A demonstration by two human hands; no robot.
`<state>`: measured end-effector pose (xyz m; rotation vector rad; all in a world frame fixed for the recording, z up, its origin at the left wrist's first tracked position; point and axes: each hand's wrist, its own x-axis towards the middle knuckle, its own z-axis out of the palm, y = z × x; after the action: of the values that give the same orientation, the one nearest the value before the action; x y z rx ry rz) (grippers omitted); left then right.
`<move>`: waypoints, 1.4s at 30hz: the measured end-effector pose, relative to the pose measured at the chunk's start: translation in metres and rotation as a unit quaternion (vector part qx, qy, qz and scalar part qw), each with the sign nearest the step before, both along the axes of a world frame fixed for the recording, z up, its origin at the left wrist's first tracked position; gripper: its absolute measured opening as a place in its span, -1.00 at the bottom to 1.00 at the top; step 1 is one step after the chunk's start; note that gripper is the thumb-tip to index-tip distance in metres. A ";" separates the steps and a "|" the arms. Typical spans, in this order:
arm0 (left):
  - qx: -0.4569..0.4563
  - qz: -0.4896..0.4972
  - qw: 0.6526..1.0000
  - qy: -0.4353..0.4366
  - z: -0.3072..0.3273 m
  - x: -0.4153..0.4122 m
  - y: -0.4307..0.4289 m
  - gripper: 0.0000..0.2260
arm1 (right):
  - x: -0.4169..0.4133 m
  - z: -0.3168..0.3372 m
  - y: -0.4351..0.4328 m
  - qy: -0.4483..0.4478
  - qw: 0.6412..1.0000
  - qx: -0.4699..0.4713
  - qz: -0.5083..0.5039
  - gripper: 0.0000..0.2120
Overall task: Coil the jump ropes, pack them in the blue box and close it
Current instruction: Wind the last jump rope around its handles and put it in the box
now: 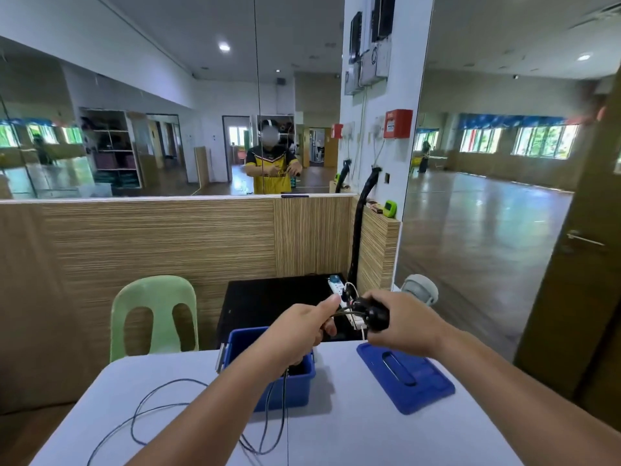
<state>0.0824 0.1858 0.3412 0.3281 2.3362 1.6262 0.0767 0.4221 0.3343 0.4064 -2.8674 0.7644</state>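
The white table (pixel 353 432) fills the lower part of the view, and all places here are given from the blue box (pixel 285 395) that stands open on it near the far edge. To the right of the box, apart from it, the blue lid (pixel 406 378) lies flat on the table with its handle slot upward. To the left of the box a thin jump rope (pixel 161 406) lies in loose loops on the table, and some strands of it rise in front of the box toward the left hand. Behind the box, past the table edge, there is a pale green plastic chair (pixel 153 314) on the left and a black surface (pixel 268 301) with a white power strip (pixel 339 290) on it.

Above the box, the left hand (pixel 302 331) is closed into a fist around rope strands, thumb on top. Above and right of the box, the right hand (pixel 403 322) has its fingers wrapped around the black handles (pixel 373 314) of the rope. A short piece of rope runs between both hands.
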 end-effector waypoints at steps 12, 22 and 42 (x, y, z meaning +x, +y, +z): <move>0.069 -0.038 0.993 0.093 -0.016 0.024 0.004 -0.64 | 0.014 0.016 -0.006 0.113 0.986 -0.112 0.038 -0.75; 0.119 -0.025 0.982 0.144 -0.008 0.038 0.013 -0.62 | 0.025 0.021 -0.038 0.030 0.876 -0.470 0.102 -0.80; 0.213 0.086 0.963 0.140 -0.030 0.036 0.018 -0.75 | 0.027 0.016 -0.076 -0.015 0.612 -0.775 0.157 -0.60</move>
<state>0.1186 0.2035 0.3107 0.4809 2.2347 2.3069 0.1036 0.3459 0.3503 0.5097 -1.0861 2.6959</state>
